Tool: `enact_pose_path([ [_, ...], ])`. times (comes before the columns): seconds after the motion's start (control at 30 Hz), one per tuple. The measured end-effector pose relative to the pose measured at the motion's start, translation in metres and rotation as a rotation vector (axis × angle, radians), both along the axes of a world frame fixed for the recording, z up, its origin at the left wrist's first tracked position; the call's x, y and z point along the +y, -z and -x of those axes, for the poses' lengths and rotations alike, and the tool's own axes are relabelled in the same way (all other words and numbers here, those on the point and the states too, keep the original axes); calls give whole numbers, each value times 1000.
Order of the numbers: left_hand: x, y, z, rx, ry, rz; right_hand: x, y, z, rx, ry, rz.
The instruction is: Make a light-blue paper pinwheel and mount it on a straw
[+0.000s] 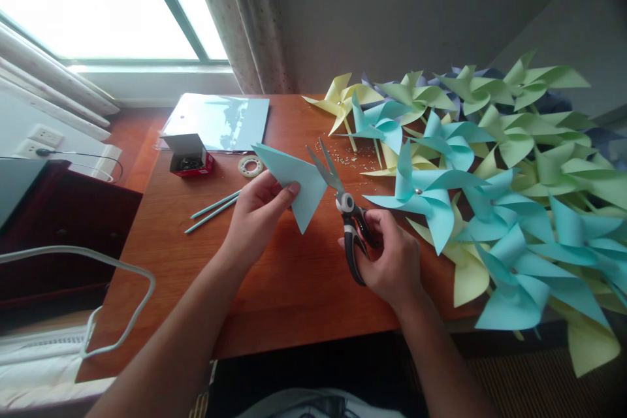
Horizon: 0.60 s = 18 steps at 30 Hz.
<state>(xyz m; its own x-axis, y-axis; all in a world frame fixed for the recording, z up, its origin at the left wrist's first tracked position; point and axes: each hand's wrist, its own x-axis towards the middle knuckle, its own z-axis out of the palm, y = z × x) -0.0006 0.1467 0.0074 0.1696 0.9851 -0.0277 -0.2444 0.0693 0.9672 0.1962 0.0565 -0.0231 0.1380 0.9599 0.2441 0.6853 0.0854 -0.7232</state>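
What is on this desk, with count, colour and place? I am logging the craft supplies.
folded paper: one, light blue, held above the desk's middle
scissors: one, black and grey handles, blades open beside the paper
paper pinwheels: many, blue, green, yellow, piled at right
sticks: two, light blue, left of the hands
tape roll: one, pale, behind the paper
small box: one, red and white, open, back left
paper sheets: light blue stack, back left
desk: one, reddish wood
left hand: pinches the paper
right hand: grips the scissors

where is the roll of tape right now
The roll of tape lies flat on the wooden table, left of centre, between the small red box and the folded blue paper.
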Motion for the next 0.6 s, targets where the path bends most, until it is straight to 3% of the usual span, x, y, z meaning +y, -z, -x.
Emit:
enact_pose_path([
  [0.6,-1,0,0,32,-28,-16,1,-1,-1,32,-14,27],
])
